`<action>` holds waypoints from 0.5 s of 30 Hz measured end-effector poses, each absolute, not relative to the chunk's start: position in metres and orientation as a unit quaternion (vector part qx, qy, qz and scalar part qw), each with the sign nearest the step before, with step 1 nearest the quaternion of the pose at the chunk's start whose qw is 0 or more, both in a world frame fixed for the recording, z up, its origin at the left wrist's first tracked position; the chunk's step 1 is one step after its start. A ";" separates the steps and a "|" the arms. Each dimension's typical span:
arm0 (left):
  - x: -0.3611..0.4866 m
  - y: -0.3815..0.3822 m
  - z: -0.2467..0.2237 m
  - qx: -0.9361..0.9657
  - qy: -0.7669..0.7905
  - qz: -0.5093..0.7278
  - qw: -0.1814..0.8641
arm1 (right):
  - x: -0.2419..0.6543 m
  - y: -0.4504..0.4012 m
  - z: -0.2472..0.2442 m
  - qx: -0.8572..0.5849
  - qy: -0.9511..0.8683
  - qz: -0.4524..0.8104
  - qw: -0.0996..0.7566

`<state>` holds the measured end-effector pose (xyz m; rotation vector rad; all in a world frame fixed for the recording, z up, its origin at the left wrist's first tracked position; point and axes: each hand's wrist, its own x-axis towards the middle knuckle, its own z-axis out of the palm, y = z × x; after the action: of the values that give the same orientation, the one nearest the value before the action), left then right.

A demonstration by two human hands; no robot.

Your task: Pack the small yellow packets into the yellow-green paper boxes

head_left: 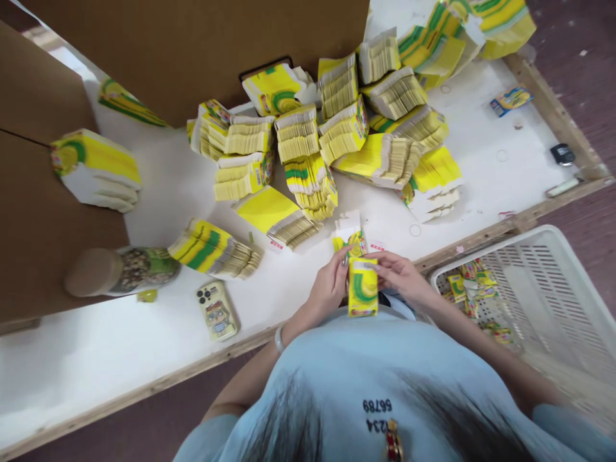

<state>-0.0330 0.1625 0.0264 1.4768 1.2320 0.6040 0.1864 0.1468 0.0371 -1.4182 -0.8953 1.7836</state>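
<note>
A small yellow-and-green carton [363, 292] is held upright in front of my body at the table's near edge. My left hand [330, 280] closes on its left side, fingertips near the upper corner. The fingers of my right hand [398, 274] pinch the carton's upper right edge. Just beyond my hands, another yellow carton with white flaps [350, 232] lies on the white table. Bundles of flat, unfolded cartons [308, 183] are piled past it. Whether anything is inside the held carton cannot be seen.
At right, a white plastic basket [543, 289] holds several small filled-looking cartons. A phone [216, 311], a jar [125, 271] and a carton bundle [216, 250] are on the left. Brown cardboard boxes [202, 45] stand behind. A blue-yellow packet [511, 101] lies far right, by the wooden edge [561, 109].
</note>
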 end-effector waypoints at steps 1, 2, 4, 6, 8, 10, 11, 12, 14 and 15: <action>-0.032 0.168 0.025 0.633 0.551 0.223 0.497 | 0.208 0.140 0.039 -0.575 -0.341 0.649 0.362; -0.031 0.174 0.022 0.645 0.591 0.180 0.450 | 0.234 0.132 0.042 -0.610 -0.346 0.609 0.371; -0.026 0.188 0.014 0.665 0.652 0.068 0.357 | 0.295 0.112 0.051 -0.731 -0.389 0.433 0.357; -0.020 0.200 0.004 0.677 0.667 -0.032 0.309 | 0.345 0.094 0.059 -0.848 -0.440 0.166 0.243; -0.015 0.210 -0.004 0.687 0.657 -0.071 0.301 | 0.365 0.086 0.065 -0.868 -0.462 -0.040 0.178; -0.015 0.216 -0.009 0.693 0.649 -0.068 0.308 | 0.348 0.090 0.063 -0.836 -0.506 -0.061 0.202; -0.017 0.218 -0.011 0.691 0.648 -0.060 0.315 | 0.328 0.097 0.059 -0.808 -0.542 -0.008 0.233; -0.021 0.219 -0.012 0.690 0.645 -0.054 0.322 | 0.303 0.107 0.053 -0.783 -0.561 0.056 0.260; -0.031 0.221 -0.015 0.674 0.650 -0.022 0.350 | 0.249 0.131 0.037 -0.762 -0.585 0.095 0.262; -0.036 0.221 -0.016 0.670 0.645 -0.014 0.367 | 0.222 0.143 0.028 -0.747 -0.601 0.127 0.253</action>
<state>-0.0359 0.2211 -0.0160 1.7211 1.6582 -0.0365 0.2217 0.1432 0.0277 -2.0316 -1.6337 0.3459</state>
